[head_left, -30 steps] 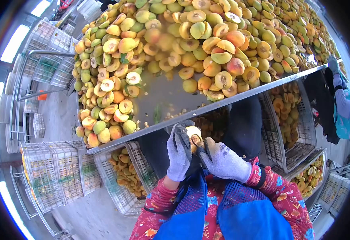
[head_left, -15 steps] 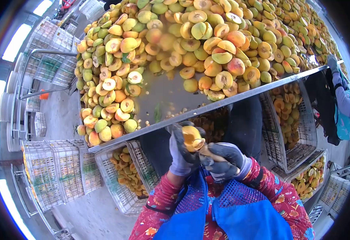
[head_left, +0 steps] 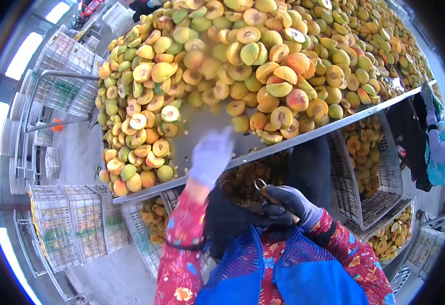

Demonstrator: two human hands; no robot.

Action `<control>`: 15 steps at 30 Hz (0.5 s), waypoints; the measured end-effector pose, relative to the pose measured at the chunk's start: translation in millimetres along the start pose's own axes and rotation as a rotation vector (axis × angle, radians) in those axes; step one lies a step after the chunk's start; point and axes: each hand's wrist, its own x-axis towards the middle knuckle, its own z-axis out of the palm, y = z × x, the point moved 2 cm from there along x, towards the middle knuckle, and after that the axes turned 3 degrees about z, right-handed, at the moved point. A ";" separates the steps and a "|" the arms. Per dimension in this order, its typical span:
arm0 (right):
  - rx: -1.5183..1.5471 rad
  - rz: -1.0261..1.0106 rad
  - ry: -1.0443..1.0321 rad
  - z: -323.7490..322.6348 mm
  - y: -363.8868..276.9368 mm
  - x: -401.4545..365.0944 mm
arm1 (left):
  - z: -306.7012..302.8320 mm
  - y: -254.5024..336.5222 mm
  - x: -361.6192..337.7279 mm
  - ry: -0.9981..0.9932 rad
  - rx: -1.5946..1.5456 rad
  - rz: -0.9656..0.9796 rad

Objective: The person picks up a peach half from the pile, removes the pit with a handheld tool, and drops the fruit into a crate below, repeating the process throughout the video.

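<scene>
My left hand (head_left: 211,153), in a pale glove, is stretched over the metal table (head_left: 202,122) near its front edge. Motion smears its fingers, and whether anything is in them does not show. Close to my body, my right hand (head_left: 289,204) in a dark-palmed glove is wrapped round the handle of a pitting tool (head_left: 259,184), whose curved metal loop sticks out past the thumb. Halved peaches (head_left: 281,117), yellow to green with some red blush, are heaped on the table beyond my left hand. Several show brown hollows.
Below the table edge stand crates of peach halves: one on the right (head_left: 367,152), another on the left (head_left: 154,218). A stacked white crate (head_left: 80,223) is at far left. A co-worker's sleeve (head_left: 432,122) reaches the table's right end.
My left hand has swung up and forward from my chest to over the table; the peach half it held is no longer visible. My right hand stays low, still gripping the pitting tool.
</scene>
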 end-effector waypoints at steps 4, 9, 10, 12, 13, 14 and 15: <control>-0.198 -0.147 0.116 -2.5 -3.9 -8.9 | 43.1 2.3 64.9 -0.271 -0.042 0.031; -0.545 -0.368 0.247 -9.8 -5.0 -7.7 | 37.0 -23.2 13.3 -0.391 -1.622 -0.583; -0.655 -0.461 0.295 -4.1 -4.8 -2.6 | 52.0 -32.3 -9.6 -0.334 -1.565 -0.331; -0.909 -0.576 0.364 9.6 -5.9 5.3 | 43.2 -20.1 -41.2 -0.285 -1.867 -0.171; -1.060 -0.641 0.393 17.7 -5.7 6.7 | 37.2 -5.2 -51.3 -0.251 -2.023 -0.289; -1.214 -0.707 0.423 26.4 -5.8 7.4 | 31.2 9.8 -61.4 -0.196 -2.183 -0.411; -1.368 -0.775 0.454 35.8 -6.9 6.5 | 25.2 24.7 -71.6 -0.123 -2.333 -0.530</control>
